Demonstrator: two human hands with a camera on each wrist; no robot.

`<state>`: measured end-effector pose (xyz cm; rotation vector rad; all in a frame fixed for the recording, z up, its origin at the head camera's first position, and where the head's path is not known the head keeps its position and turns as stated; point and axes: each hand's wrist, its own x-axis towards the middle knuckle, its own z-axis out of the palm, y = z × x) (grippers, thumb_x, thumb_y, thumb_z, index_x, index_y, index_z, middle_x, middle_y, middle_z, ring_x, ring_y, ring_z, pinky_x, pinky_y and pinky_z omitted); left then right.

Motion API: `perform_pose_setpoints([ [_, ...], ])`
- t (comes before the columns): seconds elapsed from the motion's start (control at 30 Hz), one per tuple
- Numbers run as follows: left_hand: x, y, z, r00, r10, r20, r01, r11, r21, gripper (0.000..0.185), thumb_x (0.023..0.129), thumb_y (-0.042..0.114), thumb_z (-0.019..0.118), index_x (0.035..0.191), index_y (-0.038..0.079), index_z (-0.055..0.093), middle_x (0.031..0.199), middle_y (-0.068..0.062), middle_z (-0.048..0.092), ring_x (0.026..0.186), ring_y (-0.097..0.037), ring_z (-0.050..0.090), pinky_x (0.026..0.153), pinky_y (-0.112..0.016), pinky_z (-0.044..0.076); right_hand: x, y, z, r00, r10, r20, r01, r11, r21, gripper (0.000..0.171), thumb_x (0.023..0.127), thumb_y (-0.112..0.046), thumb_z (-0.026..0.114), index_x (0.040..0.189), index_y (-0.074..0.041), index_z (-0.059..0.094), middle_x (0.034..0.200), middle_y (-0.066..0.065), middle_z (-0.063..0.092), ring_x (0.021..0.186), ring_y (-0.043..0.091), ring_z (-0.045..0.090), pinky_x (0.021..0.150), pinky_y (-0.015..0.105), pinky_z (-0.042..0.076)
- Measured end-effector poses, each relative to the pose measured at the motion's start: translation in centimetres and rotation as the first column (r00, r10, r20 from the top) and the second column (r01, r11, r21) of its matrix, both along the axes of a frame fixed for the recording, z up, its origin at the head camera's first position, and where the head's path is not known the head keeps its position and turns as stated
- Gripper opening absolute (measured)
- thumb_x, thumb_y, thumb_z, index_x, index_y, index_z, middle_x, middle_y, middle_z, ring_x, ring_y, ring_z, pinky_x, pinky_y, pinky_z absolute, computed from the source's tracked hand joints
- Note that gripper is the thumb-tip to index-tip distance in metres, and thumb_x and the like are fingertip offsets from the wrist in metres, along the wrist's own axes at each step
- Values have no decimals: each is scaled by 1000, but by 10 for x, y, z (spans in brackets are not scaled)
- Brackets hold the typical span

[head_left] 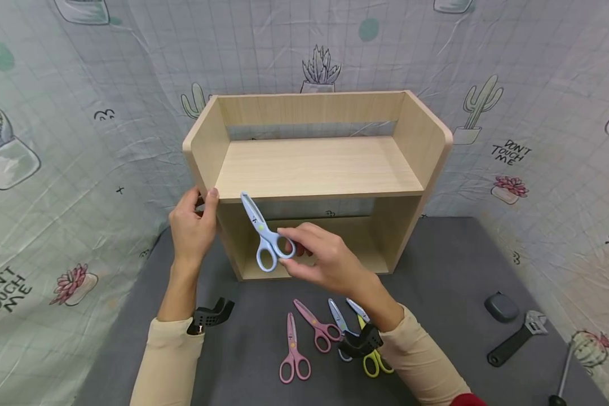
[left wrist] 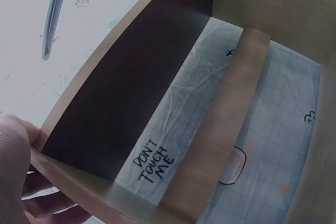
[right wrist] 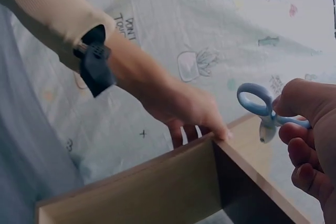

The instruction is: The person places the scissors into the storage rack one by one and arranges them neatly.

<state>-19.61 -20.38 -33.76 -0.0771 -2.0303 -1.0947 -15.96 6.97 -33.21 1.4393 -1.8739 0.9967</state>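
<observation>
Two hands work at a wooden shelf (head_left: 314, 163) that stands on a dark grey table (head_left: 436, 293), backed on three sides by a pale gridded cloth (head_left: 71, 169) printed with cacti, potted plants and the words "DON'T TOUCH ME". From the head view, the left hand (head_left: 193, 225) sits at about 9 o'clock of the shelf, fingers and thumb curled round the front corner of its left side panel; the left wrist view shows only the thumb edge pressed on that panel and the shelf's dark inner wall. The right hand (head_left: 325, 256) is at 6 o'clock of the shelf, in front of the lower opening, pinching one ring of the blue scissors (head_left: 263, 234) between thumb and fingers. These scissors are closed, held in the air, and their tip points toward 11 o'clock, ending just at the front edge of the upper board. On the table at 6 o'clock lie two pink scissors (head_left: 294, 352), another blue pair (head_left: 338, 318) and a yellow pair (head_left: 373, 361), partly hidden by the right wrist. Toward 4 o'clock lie a dark rounded case (head_left: 501, 307), a wrench (head_left: 517, 338) and a screwdriver (head_left: 563, 372).
</observation>
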Motion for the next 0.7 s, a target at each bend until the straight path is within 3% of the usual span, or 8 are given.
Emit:
perform_pose_setpoints([
  [0.4, -1, -1, -2, 1000, 24, -21, -23, 1000, 7, 34, 99, 29, 60, 116, 0, 69, 110, -21, 71, 101, -34, 70, 68, -6, 40, -31, -28, 33, 996, -84, -37, 84, 996, -1, 34, 87, -8, 73, 119, 4, 65, 88, 6, 61, 78, 12, 56, 67, 21, 49],
  [0.7, -2, 1, -3, 1000, 22, -22, -22, 1000, 2, 34, 100, 29, 60, 116, 1, 69, 111, -20, 71, 101, -34, 69, 68, -6, 40, -51, -43, 47, 976, -216, -3, 216, 976, 33, 33, 89, -11, 72, 118, 4, 67, 88, 8, 65, 81, 17, 57, 71, 24, 50],
])
